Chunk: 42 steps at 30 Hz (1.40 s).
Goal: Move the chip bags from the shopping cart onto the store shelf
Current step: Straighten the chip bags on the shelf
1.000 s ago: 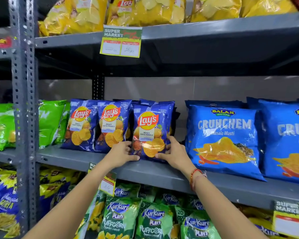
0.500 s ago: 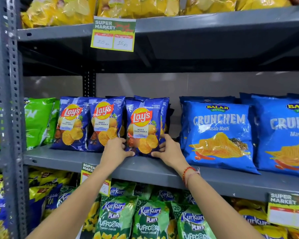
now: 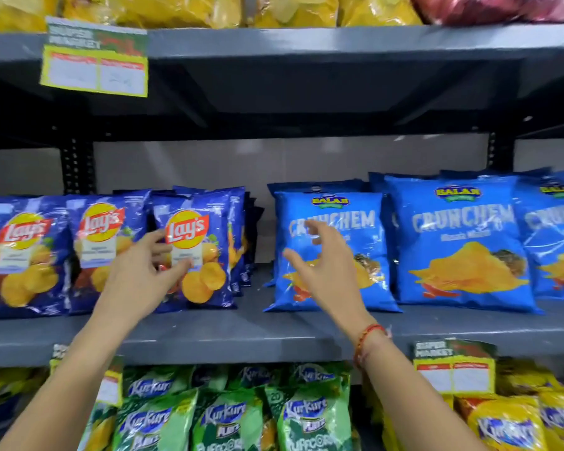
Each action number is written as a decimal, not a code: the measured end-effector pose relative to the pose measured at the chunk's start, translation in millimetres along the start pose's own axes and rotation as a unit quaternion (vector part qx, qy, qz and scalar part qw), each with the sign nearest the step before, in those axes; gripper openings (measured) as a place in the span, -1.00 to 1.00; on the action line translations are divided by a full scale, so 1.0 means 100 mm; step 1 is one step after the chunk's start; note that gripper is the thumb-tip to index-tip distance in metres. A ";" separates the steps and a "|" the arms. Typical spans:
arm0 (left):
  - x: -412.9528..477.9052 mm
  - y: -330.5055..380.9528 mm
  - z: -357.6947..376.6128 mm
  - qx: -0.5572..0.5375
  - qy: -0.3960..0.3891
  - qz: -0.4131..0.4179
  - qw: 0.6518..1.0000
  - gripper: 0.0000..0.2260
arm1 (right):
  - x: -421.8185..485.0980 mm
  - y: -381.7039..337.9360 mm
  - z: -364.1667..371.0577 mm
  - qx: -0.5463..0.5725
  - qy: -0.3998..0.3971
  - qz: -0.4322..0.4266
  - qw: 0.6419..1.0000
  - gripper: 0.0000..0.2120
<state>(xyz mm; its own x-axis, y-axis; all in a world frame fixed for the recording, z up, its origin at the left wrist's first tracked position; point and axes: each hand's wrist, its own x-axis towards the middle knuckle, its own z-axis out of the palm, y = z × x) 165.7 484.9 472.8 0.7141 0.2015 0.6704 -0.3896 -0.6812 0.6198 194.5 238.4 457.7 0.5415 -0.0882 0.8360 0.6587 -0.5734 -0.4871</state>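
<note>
Dark blue Lay's chip bags stand upright in a row on the grey middle shelf [image 3: 258, 336]. The rightmost front Lay's bag [image 3: 205, 252] stands by itself. My left hand [image 3: 140, 275] hovers in front of its lower left part, fingers apart, holding nothing. My right hand [image 3: 326, 265] is raised in front of a light blue Crunchem bag [image 3: 332, 216], fingers spread and empty. The shopping cart is out of view.
More Crunchem bags [image 3: 463, 242] fill the shelf to the right. Green Kurkure Puffcorn bags [image 3: 228, 421] sit on the shelf below, yellow bags above. Price tags [image 3: 95, 56] hang from shelf edges. A gap of bare shelf lies between the Lay's and Crunchem bags.
Both hands let go of the rightmost Lay's bag and lifted off it; my right hand moved right and up, in front of the Crunchem bag. The view shifted right.
</note>
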 end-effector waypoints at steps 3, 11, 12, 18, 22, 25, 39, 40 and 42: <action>-0.01 0.41 0.30 -0.068 -0.022 0.037 0.997 -0.48 | 0.17 0.24 -0.38 -0.060 0.110 0.034 0.991 -0.55; 0.37 0.88 1.41 -0.191 -0.153 -0.128 0.961 -0.20 | 0.45 0.67 -0.67 0.061 0.010 0.239 0.969 -0.29; 0.41 0.90 1.50 -0.193 -0.154 -0.144 0.958 -0.22 | 0.49 0.68 -0.65 0.107 -0.006 0.272 0.956 -0.27; 0.53 0.94 1.72 -0.290 -0.166 -0.226 0.915 -0.15 | 0.68 0.79 -0.56 0.248 -0.009 0.326 0.912 -0.12; 0.52 0.96 1.72 -0.394 -0.094 -0.175 0.897 -0.75 | 0.74 0.82 -0.52 0.271 0.024 0.275 0.922 0.04; 0.56 0.89 1.73 -0.420 -0.052 -0.135 0.896 -0.74 | 0.77 0.82 -0.50 0.295 0.023 0.240 0.925 -0.23; 0.44 0.78 1.79 -0.407 0.004 -0.074 0.910 -0.41 | 0.63 0.92 -0.49 0.207 0.048 0.186 0.959 -0.30; 0.43 0.79 1.78 -0.379 0.047 -0.054 0.923 -0.32 | 0.59 0.87 -0.53 0.178 0.066 0.177 0.966 -0.24; 0.39 0.84 1.76 -0.322 0.140 0.001 0.936 -0.29 | 0.52 0.78 -0.63 0.137 0.106 0.154 0.973 -0.22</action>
<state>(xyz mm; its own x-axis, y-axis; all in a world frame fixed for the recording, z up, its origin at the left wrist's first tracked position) 262.9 312.0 479.0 0.5678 0.4378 0.6971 -0.7254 -0.1342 0.6751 240.9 137.9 479.1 0.6349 -0.4039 0.6586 0.6119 -0.2576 -0.7478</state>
